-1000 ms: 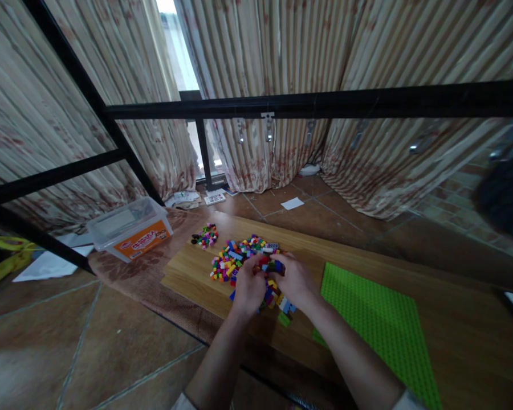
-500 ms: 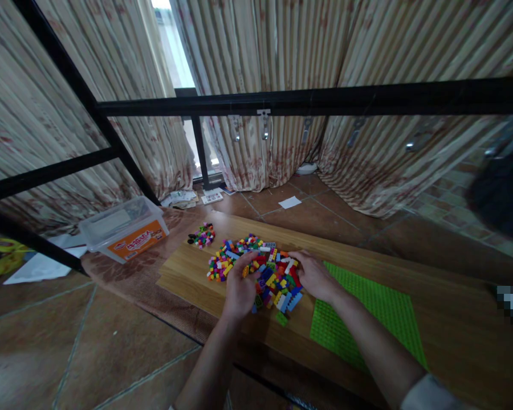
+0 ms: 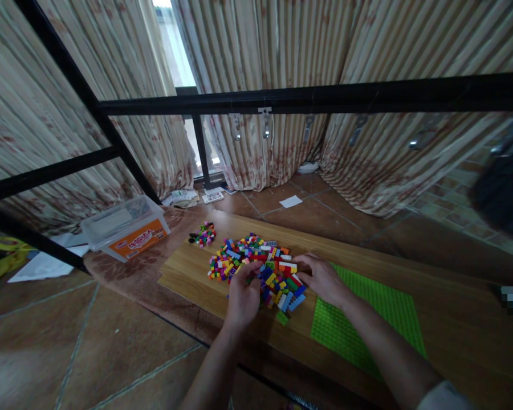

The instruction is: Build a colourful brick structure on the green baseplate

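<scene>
A heap of mixed toy building bricks in many colours lies on a wooden board. My left hand is over the near left side of the heap, its fingers loosely curved and apart, with no brick visible in them. At the heap's right edge is my right hand, thumb and forefinger apart, the fingertips close to a white brick; whether they touch it I cannot tell. A green studded baseplate lies flat on the board, partly under my right forearm.
The wooden board rests on a brown mat. A smaller pile of bricks sits at its far left. A clear plastic box with an orange label stands left. A black metal frame crosses before striped curtains.
My right hand has moved slightly right, away from the heap's middle. My left hand's fingers have curved in a little more. The white brick near my right fingertips has turned.
</scene>
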Motion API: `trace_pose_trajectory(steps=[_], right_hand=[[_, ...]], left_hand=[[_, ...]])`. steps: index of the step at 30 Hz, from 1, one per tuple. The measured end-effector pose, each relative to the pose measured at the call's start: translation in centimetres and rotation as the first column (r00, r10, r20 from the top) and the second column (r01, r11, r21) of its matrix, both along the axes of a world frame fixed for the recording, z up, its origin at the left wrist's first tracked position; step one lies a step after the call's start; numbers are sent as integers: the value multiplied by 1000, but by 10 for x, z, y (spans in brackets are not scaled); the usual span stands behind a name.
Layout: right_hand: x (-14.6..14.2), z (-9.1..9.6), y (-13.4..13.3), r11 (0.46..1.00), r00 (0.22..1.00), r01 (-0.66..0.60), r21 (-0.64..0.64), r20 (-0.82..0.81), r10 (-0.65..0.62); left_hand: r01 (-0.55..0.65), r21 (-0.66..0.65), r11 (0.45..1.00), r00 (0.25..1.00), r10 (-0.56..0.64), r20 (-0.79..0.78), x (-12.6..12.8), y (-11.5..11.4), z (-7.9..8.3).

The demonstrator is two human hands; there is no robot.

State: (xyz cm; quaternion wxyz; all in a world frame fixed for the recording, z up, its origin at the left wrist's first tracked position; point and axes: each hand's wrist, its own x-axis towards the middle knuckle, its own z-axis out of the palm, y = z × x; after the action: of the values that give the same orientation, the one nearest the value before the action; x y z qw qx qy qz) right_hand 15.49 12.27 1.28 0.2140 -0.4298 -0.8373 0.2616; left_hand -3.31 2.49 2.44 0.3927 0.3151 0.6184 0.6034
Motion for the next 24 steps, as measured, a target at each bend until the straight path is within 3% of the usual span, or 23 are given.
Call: trace_pose_trajectory(steps=[5,9,16,19,24], right_hand=[[-6,-1,1,1000,999,-11,3,-38,11],[-6,7,-6,999,996,50,-8,-78,-51],[-22,32,-76,991,887,128,-46,-442,-135],[-26,35,-98,975,812,163,-153,-540,-221],[-24,41,-100,931,719,84,-354,-625,-303]], left_hand=[[25,-20,999,1000,-24,10,3,-4,-2],[40,32,999,999,-41,23,7,-8,4],[155,153,976,967,-182,179,36,-20,29],[169,194,966,978,-189,92,39,-27,35],[291,122,949,944,-265,-196,37,-39,39]])
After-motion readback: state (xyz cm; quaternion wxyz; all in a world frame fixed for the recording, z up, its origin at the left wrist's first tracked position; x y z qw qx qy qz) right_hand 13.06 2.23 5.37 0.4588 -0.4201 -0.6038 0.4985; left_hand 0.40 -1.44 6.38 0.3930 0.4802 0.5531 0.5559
